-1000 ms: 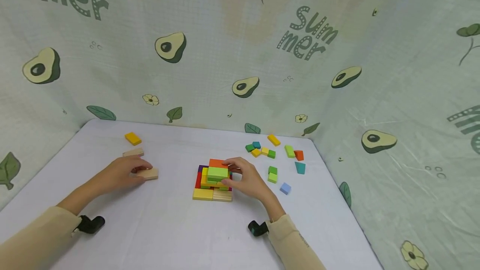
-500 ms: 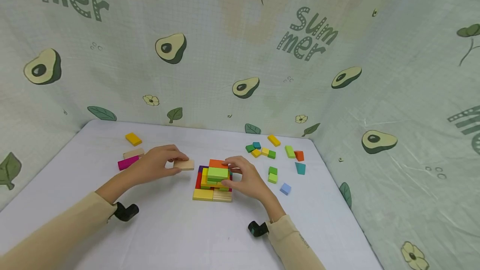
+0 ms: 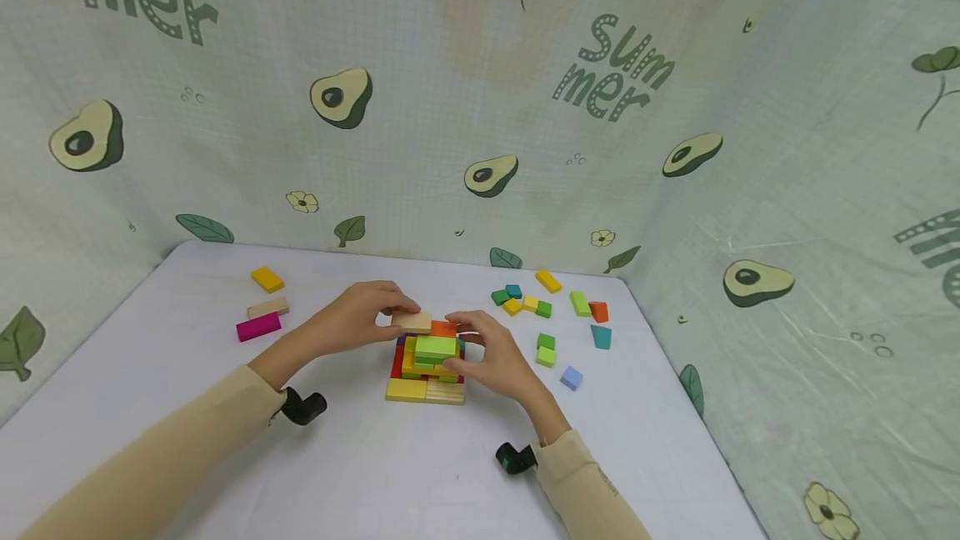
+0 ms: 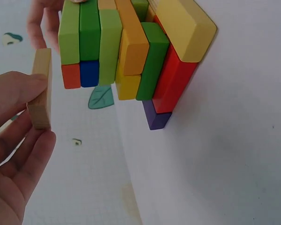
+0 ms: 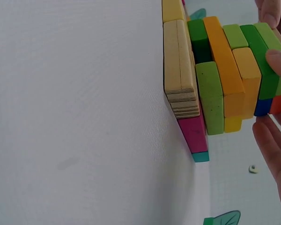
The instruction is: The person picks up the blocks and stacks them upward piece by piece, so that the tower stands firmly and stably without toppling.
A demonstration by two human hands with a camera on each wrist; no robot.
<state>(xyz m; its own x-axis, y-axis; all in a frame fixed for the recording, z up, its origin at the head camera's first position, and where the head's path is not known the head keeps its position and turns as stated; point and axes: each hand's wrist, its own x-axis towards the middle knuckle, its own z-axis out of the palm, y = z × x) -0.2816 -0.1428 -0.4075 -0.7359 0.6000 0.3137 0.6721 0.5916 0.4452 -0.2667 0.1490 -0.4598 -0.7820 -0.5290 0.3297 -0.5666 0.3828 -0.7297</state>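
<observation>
A plain wooden block [image 3: 412, 322] is pinched between the thumb and fingers of my left hand [image 3: 362, 321]. In the left wrist view this wooden block [image 4: 43, 98] is held at the height of the top layers, beside the stack. The layered tower [image 3: 435, 347] of coloured wooden blocks has light green and orange blocks on top, yellow and orange ones below, and a wider base. My right hand [image 3: 492, 354] holds the tower's upper right side, thumb at the front and fingers behind. In the right wrist view the thumb [image 5: 278, 61] lies against the green top blocks.
On the left lie a magenta block [image 3: 258, 327], another plain wooden block [image 3: 267, 307] and a yellow block [image 3: 267, 279]. Several small blocks are scattered on the right, among them a blue cube [image 3: 572, 377] and a teal piece [image 3: 602, 337]. A printed cloth [image 3: 420, 215] hangs behind the table.
My left hand has carried the plain wooden block from the table's left side rightward to the tower's top, uncovering the magenta block. My right hand has stayed at the tower.
</observation>
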